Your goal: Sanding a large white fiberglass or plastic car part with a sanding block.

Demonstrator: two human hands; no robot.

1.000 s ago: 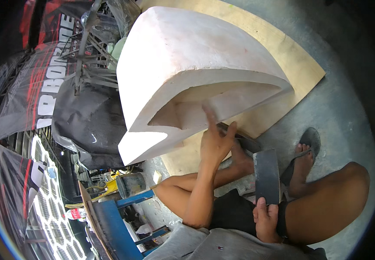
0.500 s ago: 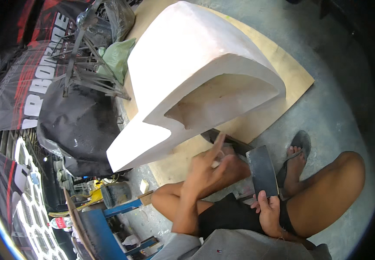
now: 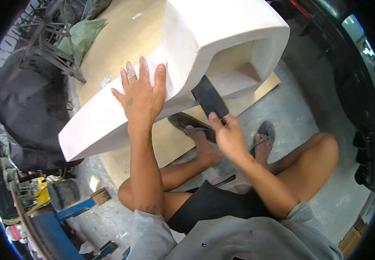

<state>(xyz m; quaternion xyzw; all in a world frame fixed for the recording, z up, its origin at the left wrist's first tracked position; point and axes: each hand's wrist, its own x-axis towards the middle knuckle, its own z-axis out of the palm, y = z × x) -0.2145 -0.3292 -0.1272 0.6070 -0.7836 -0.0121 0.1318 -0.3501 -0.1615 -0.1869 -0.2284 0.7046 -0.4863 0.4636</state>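
A large white moulded shell (image 3: 183, 47) with a smooth curved body and a hollow opening stands in front of me. My left hand (image 3: 144, 95) lies spread on its white surface, left of the opening, with pale dust on the fingertips. In my right hand (image 3: 228, 132) is a flat black rectangular sanding block (image 3: 210, 97), gripped at its near end between thumb and fingers. The block's far end is at the shell's lower edge beside the opening; whether it touches cannot be told.
A plywood board (image 3: 118, 52) lies under the shell on the concrete floor (image 3: 296, 108). To the left are a black-covered bulk (image 3: 27, 104), a metal frame (image 3: 51, 39) and a green bag (image 3: 81, 37). A blue metal piece (image 3: 51, 229) is at lower left. My sandalled feet are close by.
My left hand has come down from the air onto the shell. My right hand has carried the sanding block up and left to the shell's edge. The view has shifted.
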